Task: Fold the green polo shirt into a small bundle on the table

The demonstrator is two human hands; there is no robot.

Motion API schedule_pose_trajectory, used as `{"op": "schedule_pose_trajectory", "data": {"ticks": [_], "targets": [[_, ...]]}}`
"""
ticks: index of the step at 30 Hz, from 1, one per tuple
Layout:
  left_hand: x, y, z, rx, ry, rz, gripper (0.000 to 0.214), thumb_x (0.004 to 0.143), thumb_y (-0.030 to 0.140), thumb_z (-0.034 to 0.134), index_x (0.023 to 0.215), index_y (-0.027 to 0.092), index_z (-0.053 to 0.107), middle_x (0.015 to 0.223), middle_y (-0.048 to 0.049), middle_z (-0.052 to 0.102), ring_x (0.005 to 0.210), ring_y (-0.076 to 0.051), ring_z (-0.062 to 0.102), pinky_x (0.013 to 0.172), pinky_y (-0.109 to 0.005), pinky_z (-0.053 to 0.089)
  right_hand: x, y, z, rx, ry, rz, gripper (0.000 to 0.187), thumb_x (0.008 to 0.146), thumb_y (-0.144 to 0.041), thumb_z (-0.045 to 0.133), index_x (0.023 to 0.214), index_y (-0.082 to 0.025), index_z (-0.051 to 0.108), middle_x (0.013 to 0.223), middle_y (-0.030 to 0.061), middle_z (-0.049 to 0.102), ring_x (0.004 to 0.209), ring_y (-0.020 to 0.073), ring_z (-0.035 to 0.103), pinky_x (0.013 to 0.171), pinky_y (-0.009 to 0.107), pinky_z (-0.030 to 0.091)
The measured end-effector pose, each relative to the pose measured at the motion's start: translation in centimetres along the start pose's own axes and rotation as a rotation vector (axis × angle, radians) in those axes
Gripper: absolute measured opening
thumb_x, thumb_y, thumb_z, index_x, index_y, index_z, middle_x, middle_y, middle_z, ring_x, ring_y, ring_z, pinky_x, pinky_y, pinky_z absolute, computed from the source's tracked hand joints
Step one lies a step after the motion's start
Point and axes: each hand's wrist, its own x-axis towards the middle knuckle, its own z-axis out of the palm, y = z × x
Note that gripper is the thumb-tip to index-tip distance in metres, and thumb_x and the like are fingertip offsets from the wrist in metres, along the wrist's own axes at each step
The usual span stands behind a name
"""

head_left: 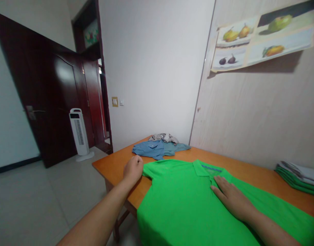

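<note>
A bright green polo shirt (177,201) lies spread flat on the orange wooden table (249,172), its collar pointing toward the wall. My left hand (132,168) is closed at the end of the shirt's left sleeve, pinching the sleeve edge. My right hand (230,196) lies flat with fingers stretched out, pressing on the shirt just below the collar.
A pile of blue, teal and striped garments (159,147) sits at the table's far corner. Folded green and grey clothes (299,177) are stacked at the right edge. A white tower fan (79,135) stands on the tiled floor by a dark door.
</note>
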Motion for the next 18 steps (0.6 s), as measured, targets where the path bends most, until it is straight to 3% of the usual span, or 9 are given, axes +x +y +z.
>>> {"op": "schedule_pose_trajectory", "data": {"ticks": [3,7,13,18], "targets": [[0.7,0.2,0.2,0.026,0.038,-0.036,0.013,0.088,0.02,0.048,0.079,0.023,0.057,0.085,-0.001,0.064,0.082,-0.018,0.058,0.067,-0.027,0.037,-0.1,0.0,0.0,0.001,0.011,-0.002,0.084,0.094,-0.072,0.023,0.152,-0.014,0.04,0.157,0.0109,0.037,0.148,0.0295,0.028,0.12,0.053,0.027],[2.4,1.1,1.3,0.027,-0.119,-0.028,0.012,0.084,0.02,0.052,0.087,0.022,0.064,0.092,-0.0034,0.068,0.089,-0.019,0.06,0.074,-0.027,0.041,-0.1,0.0,0.1,-0.004,0.031,0.007,0.081,0.094,-0.071,0.024,0.151,-0.016,0.042,0.157,0.0107,0.038,0.147,0.0298,0.03,0.12,0.053,0.027],[4.1,1.9,4.0,-0.016,-0.372,-0.026,0.008,0.069,0.03,0.069,0.066,0.023,0.068,0.068,-0.0013,0.067,0.073,-0.02,0.061,0.064,-0.027,0.04,-0.1,0.0,0.1,-0.011,0.01,0.01,0.083,0.094,-0.072,0.023,0.152,-0.015,0.04,0.158,0.0099,0.035,0.148,0.0284,0.029,0.121,0.051,0.025],[4.8,2.2,5.9,-0.114,-0.446,-0.097,0.002,0.067,0.021,0.063,0.068,0.021,0.065,0.064,-0.0001,0.062,0.061,-0.016,0.055,0.054,-0.025,0.035,-0.2,-0.2,-0.1,-0.01,0.0,0.015,0.085,0.094,-0.074,0.022,0.153,-0.015,0.039,0.159,0.0091,0.033,0.148,0.0282,0.027,0.122,0.051,0.023]]}}
